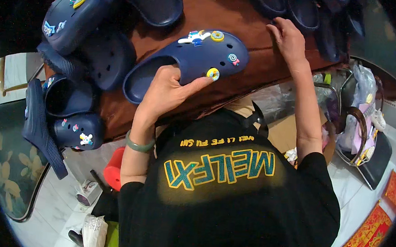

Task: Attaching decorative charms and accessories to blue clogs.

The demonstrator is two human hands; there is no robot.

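At the brown-covered table (257, 65), a navy clog (195, 59) is gripped at its opening by the left hand (167, 90), the right hand (292, 42) loosely spread and seemingly empty, as charm-fitting appears under way, the next move probably calling for steady pressure on the yellow ring charm (213, 73).

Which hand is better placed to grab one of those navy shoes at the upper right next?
Probably the right hand: it is close to those navy shoes and looks empty. The left hand is farther away and busy holding the decorated clog.
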